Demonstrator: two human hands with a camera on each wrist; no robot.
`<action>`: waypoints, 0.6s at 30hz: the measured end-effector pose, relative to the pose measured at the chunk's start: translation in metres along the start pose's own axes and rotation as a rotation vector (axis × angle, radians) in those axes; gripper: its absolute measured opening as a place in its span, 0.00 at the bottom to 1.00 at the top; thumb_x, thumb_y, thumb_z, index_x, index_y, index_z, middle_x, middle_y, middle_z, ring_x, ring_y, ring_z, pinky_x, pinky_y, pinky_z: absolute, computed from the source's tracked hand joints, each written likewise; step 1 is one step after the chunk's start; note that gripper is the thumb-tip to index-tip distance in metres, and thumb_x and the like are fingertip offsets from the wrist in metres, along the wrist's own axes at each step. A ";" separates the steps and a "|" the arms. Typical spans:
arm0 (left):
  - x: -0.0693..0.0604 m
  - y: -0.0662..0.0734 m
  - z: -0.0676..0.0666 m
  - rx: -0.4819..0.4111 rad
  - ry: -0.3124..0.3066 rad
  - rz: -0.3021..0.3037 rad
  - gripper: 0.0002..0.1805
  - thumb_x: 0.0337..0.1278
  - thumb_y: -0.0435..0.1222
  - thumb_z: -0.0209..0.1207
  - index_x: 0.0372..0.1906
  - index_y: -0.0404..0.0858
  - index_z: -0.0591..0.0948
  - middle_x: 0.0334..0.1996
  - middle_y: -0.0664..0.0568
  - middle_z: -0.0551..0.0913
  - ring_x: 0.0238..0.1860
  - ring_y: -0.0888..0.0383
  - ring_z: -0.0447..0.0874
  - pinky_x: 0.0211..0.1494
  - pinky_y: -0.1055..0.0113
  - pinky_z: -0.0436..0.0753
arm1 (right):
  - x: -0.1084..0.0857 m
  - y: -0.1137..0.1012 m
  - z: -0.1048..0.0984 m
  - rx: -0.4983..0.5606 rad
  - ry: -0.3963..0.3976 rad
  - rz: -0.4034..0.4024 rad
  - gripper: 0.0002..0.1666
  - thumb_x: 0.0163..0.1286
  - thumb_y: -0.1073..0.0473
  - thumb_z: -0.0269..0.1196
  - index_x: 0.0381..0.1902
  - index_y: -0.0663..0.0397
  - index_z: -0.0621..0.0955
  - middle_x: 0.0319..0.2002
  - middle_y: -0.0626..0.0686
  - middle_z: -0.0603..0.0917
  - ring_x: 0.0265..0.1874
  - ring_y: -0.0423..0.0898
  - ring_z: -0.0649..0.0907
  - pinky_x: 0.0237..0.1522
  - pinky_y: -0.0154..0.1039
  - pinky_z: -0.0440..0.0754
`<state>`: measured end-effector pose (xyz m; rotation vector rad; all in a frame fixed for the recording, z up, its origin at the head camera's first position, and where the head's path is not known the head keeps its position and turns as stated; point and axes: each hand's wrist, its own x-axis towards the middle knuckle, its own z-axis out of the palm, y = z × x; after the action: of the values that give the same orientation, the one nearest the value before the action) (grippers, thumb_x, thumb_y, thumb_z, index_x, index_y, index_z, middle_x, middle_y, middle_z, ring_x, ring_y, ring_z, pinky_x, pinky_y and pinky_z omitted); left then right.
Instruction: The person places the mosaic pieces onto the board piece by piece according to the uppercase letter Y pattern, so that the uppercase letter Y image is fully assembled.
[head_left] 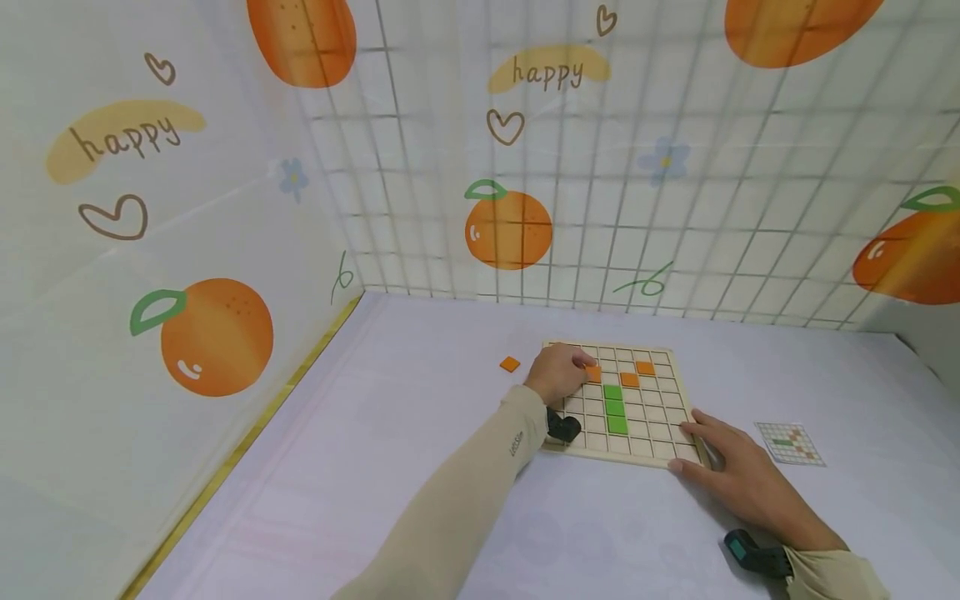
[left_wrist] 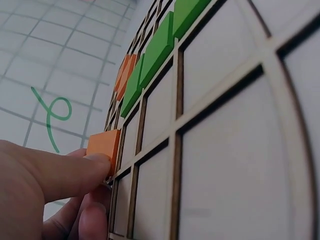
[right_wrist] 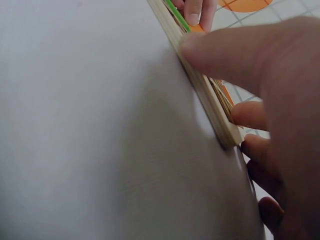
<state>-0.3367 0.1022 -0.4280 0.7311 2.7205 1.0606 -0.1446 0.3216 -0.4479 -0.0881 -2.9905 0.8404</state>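
My left hand pinches an orange square tile at the upper left part of a wooden grid board. In the left wrist view, thumb and fingers hold that orange tile against the grid lines, slightly raised. Three green tiles form a column in the grid, and two more orange tiles sit diagonally to their upper right. My right hand rests at the near right corner, its thumb on the front rim and its fingertips along the right rim.
One loose orange tile lies on the white tabletop, left of the board. To the right is a small card printed with a coloured grid pattern. Fabric-covered walls with orange prints enclose the back and left side.
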 end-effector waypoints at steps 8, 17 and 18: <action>-0.004 0.001 -0.002 -0.035 -0.016 -0.037 0.12 0.65 0.36 0.61 0.49 0.50 0.89 0.46 0.61 0.87 0.52 0.60 0.82 0.52 0.66 0.80 | 0.000 0.000 0.000 -0.002 -0.005 0.005 0.53 0.62 0.30 0.65 0.70 0.65 0.70 0.75 0.68 0.58 0.70 0.74 0.57 0.62 0.73 0.56; 0.002 -0.003 0.002 0.007 -0.023 -0.031 0.10 0.67 0.39 0.62 0.49 0.50 0.89 0.47 0.61 0.87 0.52 0.61 0.82 0.52 0.68 0.79 | 0.000 0.001 0.001 -0.005 0.005 0.002 0.55 0.62 0.28 0.65 0.70 0.64 0.69 0.75 0.68 0.58 0.70 0.74 0.56 0.62 0.73 0.56; 0.002 -0.003 0.002 0.019 -0.024 -0.029 0.11 0.67 0.40 0.61 0.49 0.50 0.89 0.47 0.61 0.87 0.52 0.61 0.82 0.53 0.68 0.79 | 0.000 0.002 0.001 -0.006 0.006 0.001 0.55 0.62 0.28 0.65 0.70 0.64 0.69 0.75 0.68 0.58 0.70 0.74 0.56 0.62 0.73 0.56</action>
<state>-0.3394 0.1028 -0.4314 0.7010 2.7154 1.0150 -0.1442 0.3223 -0.4497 -0.0918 -2.9878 0.8296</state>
